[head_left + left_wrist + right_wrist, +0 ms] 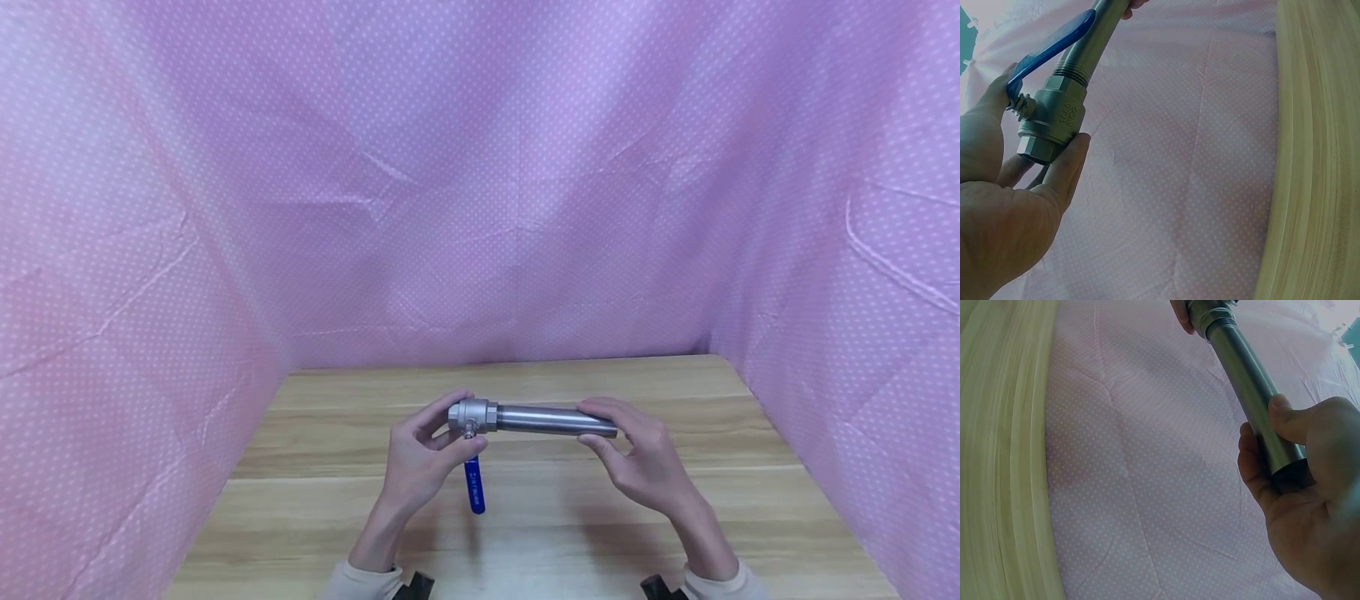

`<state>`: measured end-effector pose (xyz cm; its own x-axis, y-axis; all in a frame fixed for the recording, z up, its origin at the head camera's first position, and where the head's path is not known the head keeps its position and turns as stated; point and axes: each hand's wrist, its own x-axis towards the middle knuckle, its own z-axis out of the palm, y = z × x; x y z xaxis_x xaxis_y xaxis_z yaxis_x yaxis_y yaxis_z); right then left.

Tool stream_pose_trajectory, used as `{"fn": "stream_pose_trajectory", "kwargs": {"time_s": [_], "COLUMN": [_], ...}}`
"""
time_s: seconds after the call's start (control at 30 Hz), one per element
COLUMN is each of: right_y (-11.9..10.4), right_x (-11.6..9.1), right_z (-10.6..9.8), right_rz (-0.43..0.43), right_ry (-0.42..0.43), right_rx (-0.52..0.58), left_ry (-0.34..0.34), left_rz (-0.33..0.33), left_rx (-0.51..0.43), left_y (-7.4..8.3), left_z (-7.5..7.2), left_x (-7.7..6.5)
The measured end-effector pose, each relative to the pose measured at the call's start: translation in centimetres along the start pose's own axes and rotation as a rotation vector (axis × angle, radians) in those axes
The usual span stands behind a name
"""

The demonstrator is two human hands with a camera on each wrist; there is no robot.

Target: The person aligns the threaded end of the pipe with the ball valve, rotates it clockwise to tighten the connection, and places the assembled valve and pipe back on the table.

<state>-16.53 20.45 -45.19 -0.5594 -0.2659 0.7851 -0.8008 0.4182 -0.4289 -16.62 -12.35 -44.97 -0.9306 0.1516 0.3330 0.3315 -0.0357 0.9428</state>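
Note:
A metal ball valve (474, 414) with a blue lever handle (474, 486) is joined to a steel pipe (547, 419), and both are held up above the table. My left hand (423, 458) grips the valve body between thumb and fingers at its hexagonal end. In the left wrist view, pipe threads (1072, 72) show just where the pipe enters the valve (1054, 119). My right hand (645, 454) pinches the pipe's free end, thumb on the near side and fingers on the far side. The open pipe end (1291, 472) faces the right palm.
Beneath the hands lies a light wood-grain table (337, 492). Pink dotted cloth (480, 208) hangs behind it and along both sides. Black wrist straps or mounts (416, 586) show at the bottom edge, beside pale sleeves (363, 583).

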Motion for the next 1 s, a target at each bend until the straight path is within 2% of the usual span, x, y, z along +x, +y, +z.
{"fn": "stream_pose_trajectory", "kwargs": {"time_s": [0.33, 0.53, 0.77, 1.0], "right_y": [-0.78, -0.55, -0.41, -0.02], "right_x": [0.02, -0.01, -0.09, -0.13], "right_z": [-0.10, 0.05, -0.08, -0.12], "right_rz": [0.142, 0.115, 0.136, 0.137], "right_ry": [-0.100, -0.067, -0.052, -0.012], "right_rx": [0.214, 0.246, 0.282, 0.210], "left_ry": [0.031, 0.037, 0.036, 0.041], "left_rz": [0.010, 0.012, 0.013, 0.026], "left_rx": [0.014, 0.013, -0.004, -0.021], "left_y": [0.27, 0.27, 0.25, 0.29], "left_z": [-0.02, -0.02, 0.09, 0.14], "left_x": [-0.04, -0.04, -0.07, -0.01]}}
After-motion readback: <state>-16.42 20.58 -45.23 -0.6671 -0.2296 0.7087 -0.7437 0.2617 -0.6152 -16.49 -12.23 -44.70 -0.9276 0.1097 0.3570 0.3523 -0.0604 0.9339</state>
